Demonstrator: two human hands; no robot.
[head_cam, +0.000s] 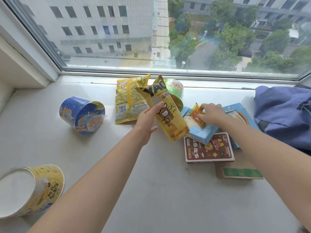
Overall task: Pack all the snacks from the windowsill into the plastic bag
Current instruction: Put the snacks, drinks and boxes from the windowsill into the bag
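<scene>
The windowsill [151, 182] carries scattered snacks; no plastic bag is in view. The left hand [148, 118] grips the yellow pouch [168, 118], long axis 11 to 5 o'clock. At its 3 o'clock, the right hand [212, 113] apparently pinches the orange sachet [197, 113] above the blue box [200, 132].

The yellow printed paper tub [42, 187] is cut off by the left edge, the blue cloth bag [282, 115] by the right edge, and the green-lidded round cup [175, 88] is partly hidden behind the tall yellow foil snack pouch [168, 118]
</scene>
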